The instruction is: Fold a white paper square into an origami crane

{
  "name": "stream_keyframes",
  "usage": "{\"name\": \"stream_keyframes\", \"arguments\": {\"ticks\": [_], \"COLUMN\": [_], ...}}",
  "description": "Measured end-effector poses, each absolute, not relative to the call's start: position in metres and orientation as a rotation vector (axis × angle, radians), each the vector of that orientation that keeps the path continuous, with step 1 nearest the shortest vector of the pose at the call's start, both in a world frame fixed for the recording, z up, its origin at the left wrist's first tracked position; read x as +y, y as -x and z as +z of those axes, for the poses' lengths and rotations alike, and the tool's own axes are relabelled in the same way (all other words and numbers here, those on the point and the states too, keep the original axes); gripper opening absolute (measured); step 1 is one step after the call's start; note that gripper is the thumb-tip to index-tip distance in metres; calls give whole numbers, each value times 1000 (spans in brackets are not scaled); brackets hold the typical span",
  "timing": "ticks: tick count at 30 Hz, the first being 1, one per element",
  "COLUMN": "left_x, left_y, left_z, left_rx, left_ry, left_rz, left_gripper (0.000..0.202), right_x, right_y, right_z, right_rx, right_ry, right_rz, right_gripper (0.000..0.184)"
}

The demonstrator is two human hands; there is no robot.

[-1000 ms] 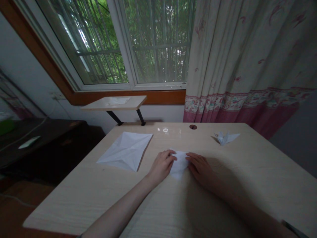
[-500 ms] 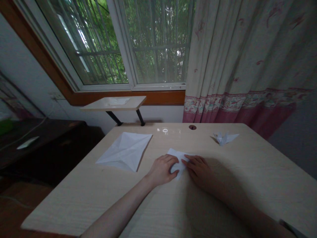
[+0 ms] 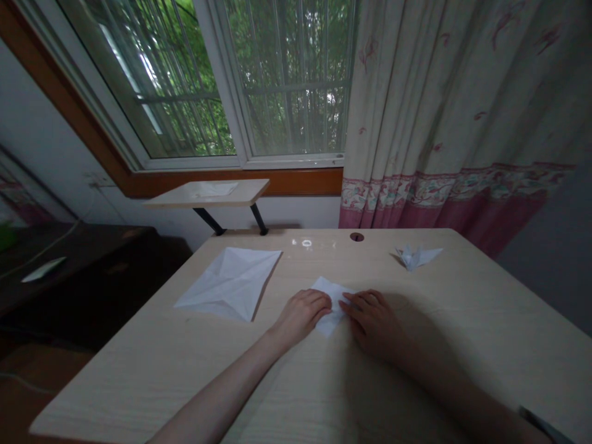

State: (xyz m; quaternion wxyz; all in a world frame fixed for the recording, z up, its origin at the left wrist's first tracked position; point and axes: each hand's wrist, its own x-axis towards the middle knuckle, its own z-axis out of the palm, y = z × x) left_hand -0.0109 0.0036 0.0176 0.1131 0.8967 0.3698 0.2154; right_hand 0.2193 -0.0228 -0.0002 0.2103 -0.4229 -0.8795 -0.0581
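A small folded sheet of white paper (image 3: 328,322) lies on the tabletop between my hands, with one corner pointing toward me. My left hand (image 3: 300,313) grips its left side, the fingers curled in and close together. From the right, my right hand (image 3: 375,320) reaches over the paper's right corner. Its fingers are apart, and the fingertips rest on the paper. That corner is partly hidden beneath them. Farther back on the right sits a white paper crane (image 3: 413,257). A larger creased white sheet (image 3: 234,280) lies left of my hands.
The pale wooden desk (image 3: 139,370) carries a raised shelf (image 3: 250,192) on black posts at the back left, with white paper (image 3: 215,189) on it. A round cable hole (image 3: 357,237) is near the back edge. Behind hangs a curtain (image 3: 416,123) beside a window.
My left thumb has drawn in toward the fingers, showing more of the paper's near corner. My right hand has stayed nearly in place. The view has shifted slightly.
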Motion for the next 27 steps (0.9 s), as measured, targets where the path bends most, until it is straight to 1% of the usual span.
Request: {"name": "stream_keyframes", "arguments": {"ticks": [9,18,23,27], "left_x": [4,0,-4,-5], "left_y": [12,11,8,4], "left_z": [16,20,19,15], "left_rx": [1065,1013,1034,1101], "left_ry": [-2558,-2503,-2485,-2444], "left_rz": [630,643,712,753], "left_gripper": [24,23,16,12], "right_x": [-21,-21,-20,-19], "right_y": [-221,-218,-216,-215], "right_z": [-1,3,3,2], "right_rx": [-2396,-2297,-2252,-2246], "right_ry": [1140,1216,1227,1266], "right_rz": [-137,10,43,2], "right_gripper": [31,18,19,17]}}
